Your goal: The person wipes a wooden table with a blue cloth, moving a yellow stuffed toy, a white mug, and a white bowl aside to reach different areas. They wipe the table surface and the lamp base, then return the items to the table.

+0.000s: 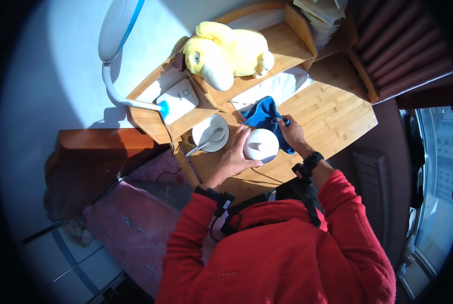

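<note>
The left hand [232, 158] gripped a round white pot [262, 144], seemingly resting on the counter [335, 116], between thumb and fingers; the right hand [293, 134] pinched a blue cloth [261, 113] beside it. A spoon [217, 135] lay in a white bowl [204, 126].

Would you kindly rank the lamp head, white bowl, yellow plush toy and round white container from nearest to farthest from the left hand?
1. Round white container: touching the left hand, on its right.
2. White bowl: left of the hand.
3. Yellow plush toy: on the shelf beyond.
4. Lamp head: upper left, farthest.
</note>
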Demonstrator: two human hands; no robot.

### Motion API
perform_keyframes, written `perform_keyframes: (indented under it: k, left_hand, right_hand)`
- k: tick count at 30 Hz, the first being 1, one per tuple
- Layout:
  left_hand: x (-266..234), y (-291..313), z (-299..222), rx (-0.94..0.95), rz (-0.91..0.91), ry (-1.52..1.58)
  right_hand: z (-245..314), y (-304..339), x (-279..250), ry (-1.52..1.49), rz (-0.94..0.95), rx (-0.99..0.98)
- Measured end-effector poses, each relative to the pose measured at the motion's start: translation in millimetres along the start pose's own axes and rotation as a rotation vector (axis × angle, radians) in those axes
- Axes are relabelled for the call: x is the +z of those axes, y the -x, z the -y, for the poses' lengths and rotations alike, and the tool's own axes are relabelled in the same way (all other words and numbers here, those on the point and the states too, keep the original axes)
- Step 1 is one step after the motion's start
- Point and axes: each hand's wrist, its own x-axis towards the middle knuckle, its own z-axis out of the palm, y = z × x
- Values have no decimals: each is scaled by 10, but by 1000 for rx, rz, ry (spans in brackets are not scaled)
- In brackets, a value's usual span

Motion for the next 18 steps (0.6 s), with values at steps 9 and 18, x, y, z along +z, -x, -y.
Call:
perform_keyframes:
  k: [9,18]
  left_hand:
    - [10,-69,-70,-163,-12,153]
    - [-45,-123,-157,-371,20,195]
  right_hand:
    - [259,420,-339,-552,-17,-137]
    - [1110,328,-10,434,279,-462]
